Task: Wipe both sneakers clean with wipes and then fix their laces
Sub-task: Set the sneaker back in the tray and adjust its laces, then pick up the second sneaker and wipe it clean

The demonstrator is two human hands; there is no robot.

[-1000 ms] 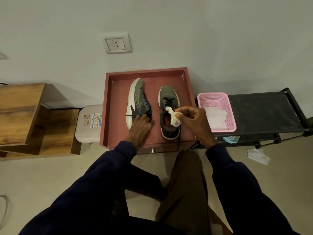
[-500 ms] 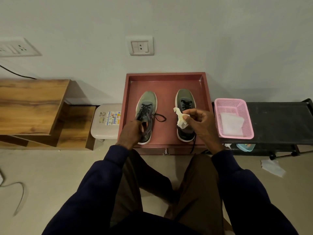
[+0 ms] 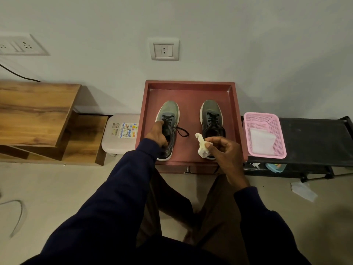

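Two grey-green sneakers with black laces stand upright, toes to the wall, on a red tray table [image 3: 189, 90]. My left hand [image 3: 157, 133] grips the left sneaker [image 3: 169, 115] at its collar, fingers curled into the opening. A loose lace end [image 3: 182, 131] trails to that shoe's right. My right hand [image 3: 222, 150] pinches a crumpled white wipe [image 3: 202, 148] just in front of the right sneaker [image 3: 212, 116], hiding its heel.
A pink basket [image 3: 264, 117] with white wipes sits on a black rack [image 3: 315, 134] to the right. A used wipe [image 3: 302, 191] lies on the floor. A beige stool [image 3: 122, 146] and wooden shelves [image 3: 38, 115] stand left. My knees are below the tray.
The left sneaker went from lying on its side to standing upright. My left hand moved onto its collar. My right hand with the wipe drew back toward me, off the right sneaker.
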